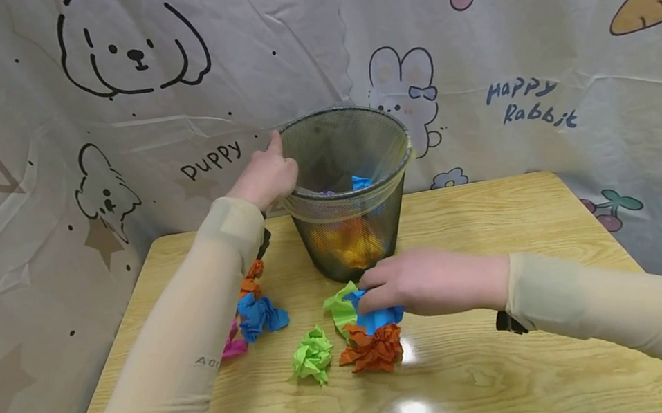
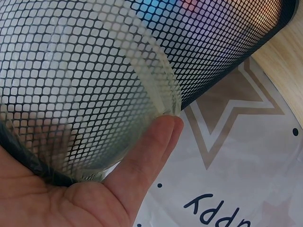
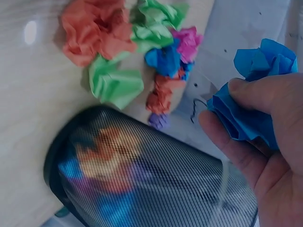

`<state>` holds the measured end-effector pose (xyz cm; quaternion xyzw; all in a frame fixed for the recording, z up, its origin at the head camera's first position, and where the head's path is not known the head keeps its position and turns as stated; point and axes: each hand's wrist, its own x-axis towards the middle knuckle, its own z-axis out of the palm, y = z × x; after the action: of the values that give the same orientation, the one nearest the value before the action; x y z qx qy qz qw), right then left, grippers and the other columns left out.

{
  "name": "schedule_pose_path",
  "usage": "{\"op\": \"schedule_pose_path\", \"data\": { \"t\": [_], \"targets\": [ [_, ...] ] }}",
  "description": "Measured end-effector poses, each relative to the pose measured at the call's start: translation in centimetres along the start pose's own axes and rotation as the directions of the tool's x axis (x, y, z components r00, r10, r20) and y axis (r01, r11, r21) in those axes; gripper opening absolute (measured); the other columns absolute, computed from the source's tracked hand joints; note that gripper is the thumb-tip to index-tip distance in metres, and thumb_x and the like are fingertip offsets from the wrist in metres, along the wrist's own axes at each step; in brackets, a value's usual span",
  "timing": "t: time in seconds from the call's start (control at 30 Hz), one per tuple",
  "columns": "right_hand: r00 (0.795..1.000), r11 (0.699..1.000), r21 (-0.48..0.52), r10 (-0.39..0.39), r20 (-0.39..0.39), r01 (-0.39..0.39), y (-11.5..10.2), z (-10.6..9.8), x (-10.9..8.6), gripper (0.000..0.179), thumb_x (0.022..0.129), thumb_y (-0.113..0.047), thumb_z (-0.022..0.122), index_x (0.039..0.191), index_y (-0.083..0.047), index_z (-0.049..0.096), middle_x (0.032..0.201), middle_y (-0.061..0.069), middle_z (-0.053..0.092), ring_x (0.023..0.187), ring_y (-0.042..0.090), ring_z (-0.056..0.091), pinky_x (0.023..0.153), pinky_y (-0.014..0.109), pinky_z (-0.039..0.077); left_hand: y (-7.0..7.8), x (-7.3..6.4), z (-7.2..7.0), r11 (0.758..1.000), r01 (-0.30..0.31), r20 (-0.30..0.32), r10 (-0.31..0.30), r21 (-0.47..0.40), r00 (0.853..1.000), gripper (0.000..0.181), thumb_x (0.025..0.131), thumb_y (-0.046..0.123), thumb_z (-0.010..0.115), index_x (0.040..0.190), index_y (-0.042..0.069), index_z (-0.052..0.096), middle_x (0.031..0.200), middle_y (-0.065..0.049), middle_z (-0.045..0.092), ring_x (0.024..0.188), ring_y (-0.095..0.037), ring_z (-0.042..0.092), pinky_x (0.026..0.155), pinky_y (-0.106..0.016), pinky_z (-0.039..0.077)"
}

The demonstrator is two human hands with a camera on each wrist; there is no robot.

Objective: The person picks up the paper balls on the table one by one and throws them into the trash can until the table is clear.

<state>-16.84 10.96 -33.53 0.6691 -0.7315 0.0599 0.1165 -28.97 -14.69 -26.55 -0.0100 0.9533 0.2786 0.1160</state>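
L hand (image 1: 267,174) holds mesh bin (image 1: 342,196) rim, R hand (image 1: 432,282) grips blue ppr (image 3: 248,124).

Head cam: up high, facing forward and down over table (image 1: 496,223), curtain (image 1: 291,44) behind, bin (image 1: 386,209) mid-frame, left hand (image 1: 267,175) and right hand (image 1: 432,282) both in. Widest, farthest view. Left wrist: very close on bin wall, past left hand, curtain beyond; rolled, lettering (image 1: 211,161) partly in, inverted. Right wrist: close, looking past right hand at papers (image 1: 373,349) and bin, rolled so bin lies sideways. Head/left share bin, left hand, lettering. Head/right share bin, papers, right hand. Wrists share bin.
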Motion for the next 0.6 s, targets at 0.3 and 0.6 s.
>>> {"op": "schedule_pose_path", "data": {
  "t": [0.3, 0.6],
  "targets": [
    [0.996, 0.998, 0.021, 0.057, -0.065, -0.056, 1.8, -3.3, 0.1, 0.036, 0.087, -0.001, 0.081, 0.115, -0.020, 0.070, 0.110, -0.002, 0.066, 0.089, 0.014, 0.063, 0.074, 0.029, 0.055, 0.2, 0.1, -0.1, 1.000, -0.006, -0.001, 0.006, 0.017, 1.000, 0.072, 0.104, 0.027, 0.021, 0.159, 0.025, -0.025, 0.166, -0.030, 0.002, 0.044, -0.015, 0.030, 0.048, -0.035, 0.042],
    [0.979, 0.992, -0.015, 0.122, -0.163, -0.126, 4.3, -6.6, 0.8, 0.044, 0.081, 0.005, 0.082, 0.117, -0.018, 0.072, 0.113, 0.000, 0.067, 0.100, 0.017, 0.066, 0.078, 0.035, 0.058, 0.2, 0.1, 0.0, 0.999, -0.006, 0.003, 0.006, 0.033, 1.000, 0.071, 0.105, 0.027, 0.021, 0.160, 0.024, -0.024, 0.165, -0.031, 0.001, 0.046, -0.016, 0.030, 0.055, -0.040, 0.046]
  ]
}}
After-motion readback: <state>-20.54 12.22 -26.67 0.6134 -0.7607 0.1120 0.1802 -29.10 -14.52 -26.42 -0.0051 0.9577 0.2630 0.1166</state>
